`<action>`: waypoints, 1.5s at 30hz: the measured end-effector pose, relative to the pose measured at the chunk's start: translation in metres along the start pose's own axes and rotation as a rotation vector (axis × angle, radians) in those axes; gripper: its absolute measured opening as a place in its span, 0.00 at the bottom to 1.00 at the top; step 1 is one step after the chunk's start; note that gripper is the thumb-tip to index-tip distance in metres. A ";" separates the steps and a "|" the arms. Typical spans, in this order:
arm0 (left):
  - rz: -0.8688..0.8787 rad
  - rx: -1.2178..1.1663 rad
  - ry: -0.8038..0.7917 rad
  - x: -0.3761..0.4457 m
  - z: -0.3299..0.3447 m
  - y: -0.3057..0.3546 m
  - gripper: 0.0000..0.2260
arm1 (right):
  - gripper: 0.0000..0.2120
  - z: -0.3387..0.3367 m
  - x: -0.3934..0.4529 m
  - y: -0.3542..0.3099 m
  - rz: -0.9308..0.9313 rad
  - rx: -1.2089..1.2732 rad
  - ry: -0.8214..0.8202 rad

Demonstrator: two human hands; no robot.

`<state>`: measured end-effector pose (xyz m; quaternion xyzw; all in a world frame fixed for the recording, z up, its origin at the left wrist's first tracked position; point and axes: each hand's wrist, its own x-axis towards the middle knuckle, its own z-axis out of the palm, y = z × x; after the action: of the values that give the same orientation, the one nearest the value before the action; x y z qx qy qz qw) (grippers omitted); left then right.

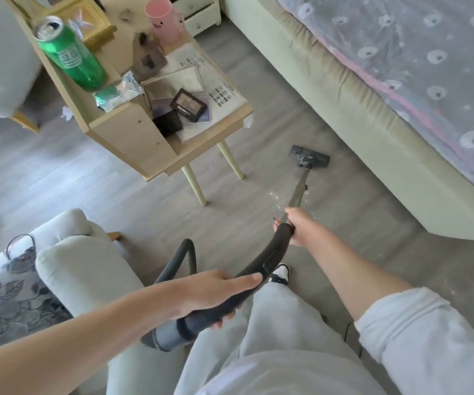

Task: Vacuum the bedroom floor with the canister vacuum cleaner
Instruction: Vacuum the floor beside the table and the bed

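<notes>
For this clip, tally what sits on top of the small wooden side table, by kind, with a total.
Green drink can: 1
Pink cup: 1
Makeup palettes and compacts: 4, as far as the stack shows
Crumpled foil wrapper: 1
Printed sheet: 1
Framed box: 1
Total: 9

The person is wearing a pale grey, soft-looking fleece top; its right sleeve is sitting bunched in thick rolled folds well back from the fingers, up near the elbow, leaving the forearm bare down to the right hand. The left hand and its forearm are showing bare all the way back from the fingers to the frame's edge. Loose light grey sweatpants are covering the legs, draping in broad creases. Beyond the left fingertips, a black-and-white sneaker is peeking out under the trouser hem.
</notes>
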<state>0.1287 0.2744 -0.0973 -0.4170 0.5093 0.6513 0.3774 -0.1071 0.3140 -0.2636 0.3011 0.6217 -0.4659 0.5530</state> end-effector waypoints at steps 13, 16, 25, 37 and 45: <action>0.022 -0.038 -0.066 0.006 0.043 -0.026 0.29 | 0.08 -0.059 -0.010 0.048 0.004 0.529 -0.024; 0.028 0.046 -0.122 -0.011 0.027 -0.046 0.28 | 0.12 -0.064 -0.022 0.090 0.016 0.627 -0.009; -0.029 0.363 -0.193 0.009 0.049 -0.044 0.24 | 0.13 -0.133 -0.041 0.152 -0.049 0.668 0.086; -0.030 0.211 -0.273 0.105 0.162 0.047 0.19 | 0.10 -0.242 -0.010 0.071 -0.080 0.568 0.217; -0.133 0.092 -0.320 0.156 0.188 0.096 0.21 | 0.11 -0.254 0.016 0.052 -0.054 0.574 0.190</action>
<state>-0.0459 0.4496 -0.1833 -0.3230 0.4433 0.6589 0.5147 -0.1673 0.5631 -0.3033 0.4707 0.5214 -0.6066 0.3724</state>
